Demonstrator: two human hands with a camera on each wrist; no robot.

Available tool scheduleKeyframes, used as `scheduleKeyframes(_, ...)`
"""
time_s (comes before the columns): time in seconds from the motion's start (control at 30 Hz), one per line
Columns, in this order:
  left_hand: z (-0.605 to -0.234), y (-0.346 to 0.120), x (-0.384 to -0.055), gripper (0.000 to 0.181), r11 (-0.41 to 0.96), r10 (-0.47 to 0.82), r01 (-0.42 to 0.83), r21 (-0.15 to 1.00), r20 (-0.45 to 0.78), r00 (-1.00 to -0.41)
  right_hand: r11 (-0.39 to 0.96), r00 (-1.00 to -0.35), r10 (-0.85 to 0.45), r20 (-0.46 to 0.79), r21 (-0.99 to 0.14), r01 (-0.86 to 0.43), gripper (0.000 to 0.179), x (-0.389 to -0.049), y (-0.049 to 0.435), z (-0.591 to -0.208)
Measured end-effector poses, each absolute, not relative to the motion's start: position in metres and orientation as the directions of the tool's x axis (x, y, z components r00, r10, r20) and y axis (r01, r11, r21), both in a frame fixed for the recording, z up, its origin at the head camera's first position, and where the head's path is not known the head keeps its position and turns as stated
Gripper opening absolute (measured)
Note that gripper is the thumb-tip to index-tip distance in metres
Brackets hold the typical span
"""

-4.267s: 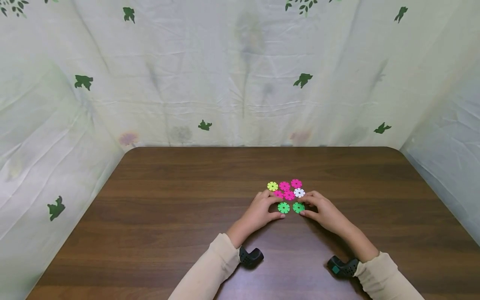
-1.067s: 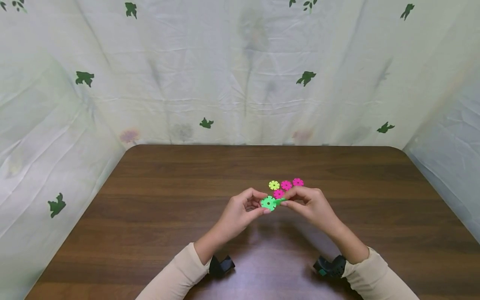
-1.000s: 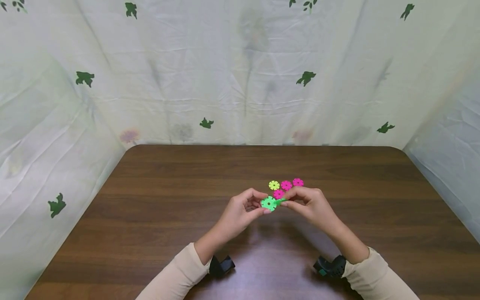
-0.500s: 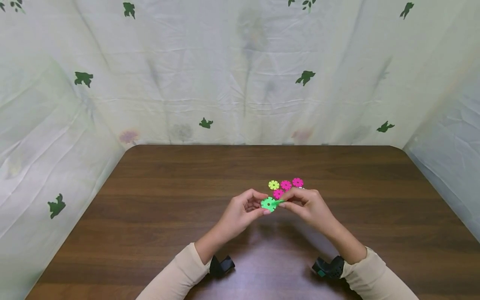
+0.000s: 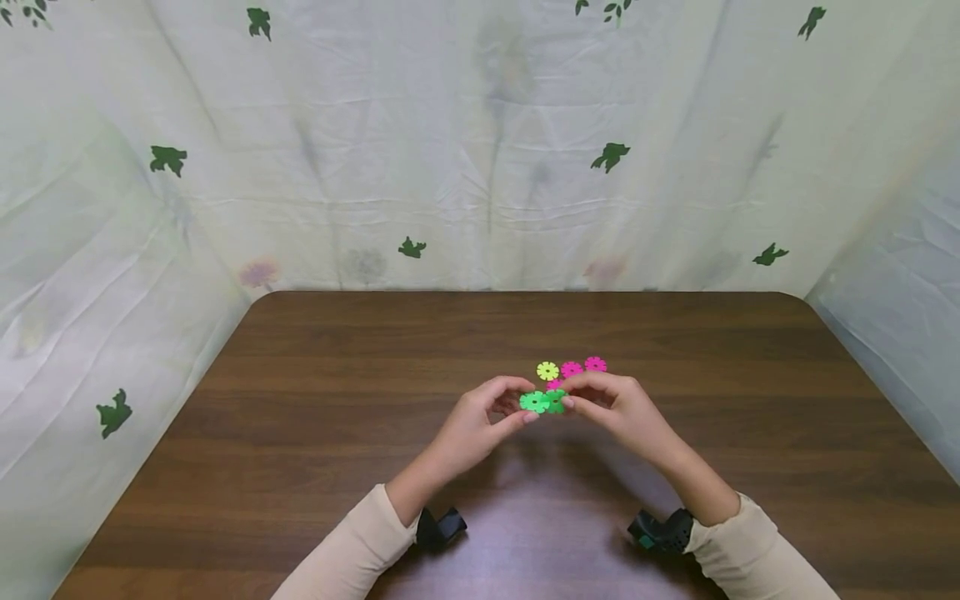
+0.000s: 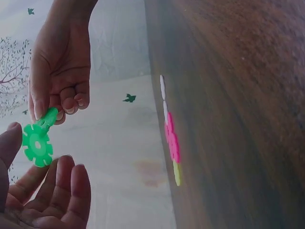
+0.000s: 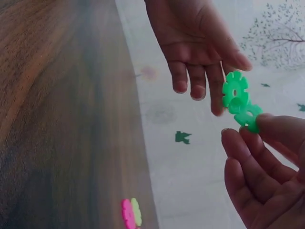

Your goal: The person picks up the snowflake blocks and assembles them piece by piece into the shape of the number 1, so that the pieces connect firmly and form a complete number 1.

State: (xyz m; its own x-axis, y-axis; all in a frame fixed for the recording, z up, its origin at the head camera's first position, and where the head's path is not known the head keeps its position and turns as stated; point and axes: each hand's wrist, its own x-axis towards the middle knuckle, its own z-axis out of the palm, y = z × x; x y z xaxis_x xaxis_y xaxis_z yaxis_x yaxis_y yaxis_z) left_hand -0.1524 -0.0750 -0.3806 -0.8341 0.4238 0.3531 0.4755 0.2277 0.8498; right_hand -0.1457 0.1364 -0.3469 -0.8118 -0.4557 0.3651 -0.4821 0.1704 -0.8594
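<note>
Two bright green notched plastic discs are held up over the table between the hands. My left hand [image 5: 480, 421] pinches the left green disc [image 5: 534, 402] between thumb and fingertips. The right green disc [image 5: 556, 402] is pinched by the thumb and index finger of my right hand [image 5: 630, 408]. Their edges overlap in the head view. From the right wrist, one disc [image 7: 230, 88] meets the other disc [image 7: 252, 125] at the notched rims, set at an angle. Both hands keep their remaining fingers loosely bent.
Behind the hands on the brown wooden table [image 5: 337, 400] lie a yellow disc [image 5: 547, 371] and several pink discs [image 5: 596, 364]. White pieces [image 6: 163, 88] show edge-on in the left wrist view; the right hand hides them in the head view. A pale printed curtain [image 5: 450, 125] surrounds the table.
Both green discs lay flat on the table at first, then were lifted and brought together. Over the last half second, the right one turned from nearly edge-on to showing its face.
</note>
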Motion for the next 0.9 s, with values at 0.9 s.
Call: scheduleKeyframes(0.9,-0.387,-0.072,-0.149,0.040,0.411,0.492,0.828,0.381,0.672,-0.554,0.112,-0.819,-0.478,0.317,-0.903,-0.414,0.019,-0.154,0.133,-0.375)
